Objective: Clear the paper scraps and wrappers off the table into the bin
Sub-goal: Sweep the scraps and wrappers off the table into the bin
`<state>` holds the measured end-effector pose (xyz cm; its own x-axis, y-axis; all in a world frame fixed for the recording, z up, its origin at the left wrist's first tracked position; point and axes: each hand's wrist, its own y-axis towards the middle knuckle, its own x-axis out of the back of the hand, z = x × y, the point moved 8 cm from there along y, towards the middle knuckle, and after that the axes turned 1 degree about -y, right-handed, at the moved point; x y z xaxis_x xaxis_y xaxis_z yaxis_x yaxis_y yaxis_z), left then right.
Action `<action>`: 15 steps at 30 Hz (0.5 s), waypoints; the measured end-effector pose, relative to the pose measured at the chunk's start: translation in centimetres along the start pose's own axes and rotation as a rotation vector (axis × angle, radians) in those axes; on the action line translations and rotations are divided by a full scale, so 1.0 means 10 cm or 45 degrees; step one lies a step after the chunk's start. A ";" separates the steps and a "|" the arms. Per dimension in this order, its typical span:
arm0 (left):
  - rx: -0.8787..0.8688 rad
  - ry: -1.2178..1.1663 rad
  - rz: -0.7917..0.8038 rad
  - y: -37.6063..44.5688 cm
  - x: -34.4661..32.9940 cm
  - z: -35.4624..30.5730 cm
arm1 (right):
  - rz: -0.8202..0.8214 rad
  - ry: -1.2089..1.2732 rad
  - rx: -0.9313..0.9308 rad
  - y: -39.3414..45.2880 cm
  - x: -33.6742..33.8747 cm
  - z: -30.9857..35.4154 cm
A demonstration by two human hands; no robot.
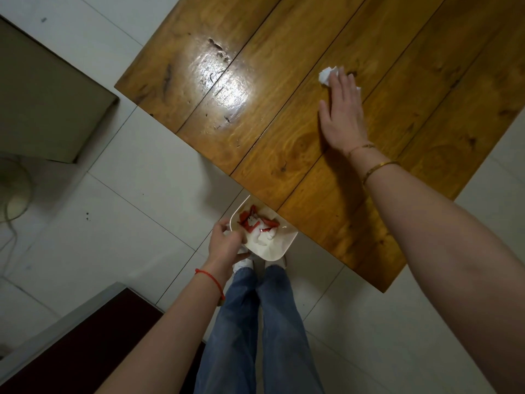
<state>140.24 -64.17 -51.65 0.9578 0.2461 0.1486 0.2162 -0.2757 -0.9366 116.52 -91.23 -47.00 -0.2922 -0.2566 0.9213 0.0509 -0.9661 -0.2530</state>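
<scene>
1. Wooden table (284, 115): a plank top of warm brown boards that fills the upper right of the head view, its near edge running from about 9 o'clock down toward 5 o'clock. A bright glare patch lies on the boards toward 11 o'clock.
2. Crumpled paper scrap (326, 75): a white wad lying on the table at about 1 o'clock from the centre of the view, the only loose scrap seen on the boards. A small white corner of paper also shows at the far side of the fingers.
3. Right hand (342, 118): palm down and flat over the table, fingers straight and spread slightly, their tips touching the near side of the scrap. The hand is not closed around anything. Two gold bracelets (377, 167) circle the wrist.
4. Bin (281, 251): a small white container with rounded corners, held below the table's near edge at about 6 o'clock, part of its mouth tucked under the boards. Inside lie white paper and red wrappers (257, 221).
5. Left hand (227, 243): curled onto the bin's rim at its 9 o'clock side, fingers clamped on the wall. A red string bracelet (211, 280) sits on the wrist.
6. Blue jeans (264, 322) and pale shoes show directly beneath the bin, standing on a light tiled floor (113, 223).
</scene>
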 end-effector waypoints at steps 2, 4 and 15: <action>-0.007 0.019 0.005 0.00 -0.01 -0.01 | 0.025 0.006 -0.010 0.04 -0.02 -0.02; -0.006 0.023 0.017 -0.01 -0.03 -0.03 | 0.050 -0.007 0.022 0.01 -0.06 -0.01; 0.019 -0.021 0.028 -0.02 -0.02 -0.02 | 0.287 -0.012 0.495 -1.42 -0.71 0.49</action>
<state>140.08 -64.31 -51.46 0.9591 0.2554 0.1224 0.1918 -0.2676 -0.9442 122.52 -75.84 -48.48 -0.2243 -0.4602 0.8590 0.4679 -0.8241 -0.3193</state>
